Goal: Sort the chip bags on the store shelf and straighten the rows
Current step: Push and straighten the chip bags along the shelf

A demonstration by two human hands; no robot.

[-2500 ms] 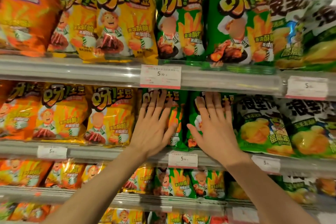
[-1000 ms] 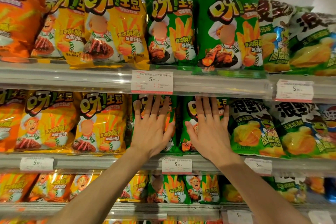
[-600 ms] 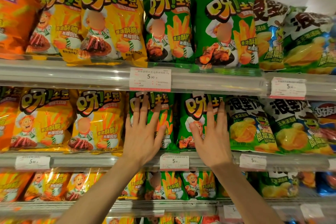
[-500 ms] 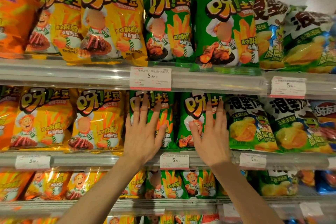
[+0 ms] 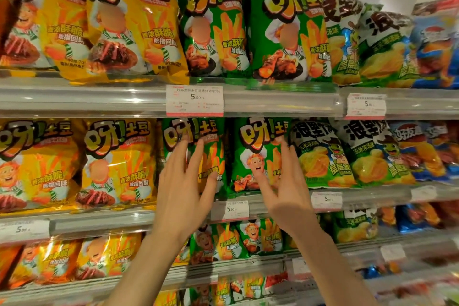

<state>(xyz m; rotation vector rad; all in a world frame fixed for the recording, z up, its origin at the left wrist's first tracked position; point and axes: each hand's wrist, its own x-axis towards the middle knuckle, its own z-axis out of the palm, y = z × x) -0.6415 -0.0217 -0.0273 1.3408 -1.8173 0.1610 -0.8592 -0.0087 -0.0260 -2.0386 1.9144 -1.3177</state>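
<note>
My left hand (image 5: pixel 182 189) lies flat, fingers straight, against the left green chip bag (image 5: pixel 211 146) on the middle shelf (image 5: pixel 104 221); nothing is grasped. My right hand (image 5: pixel 285 186) is likewise spread and released, fingertips on the neighbouring green bag (image 5: pixel 255 154). Both bags stand upright, side by side. Yellow bags (image 5: pixel 116 161) fill the row to their left, green-and-black bags (image 5: pixel 320 154) to their right. A price tag (image 5: pixel 229 210) sits on the shelf edge between my wrists.

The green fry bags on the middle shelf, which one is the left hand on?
The left hand lies flat on the left green bag, next to the yellow bags. The right hand covers the other green bag.
</note>
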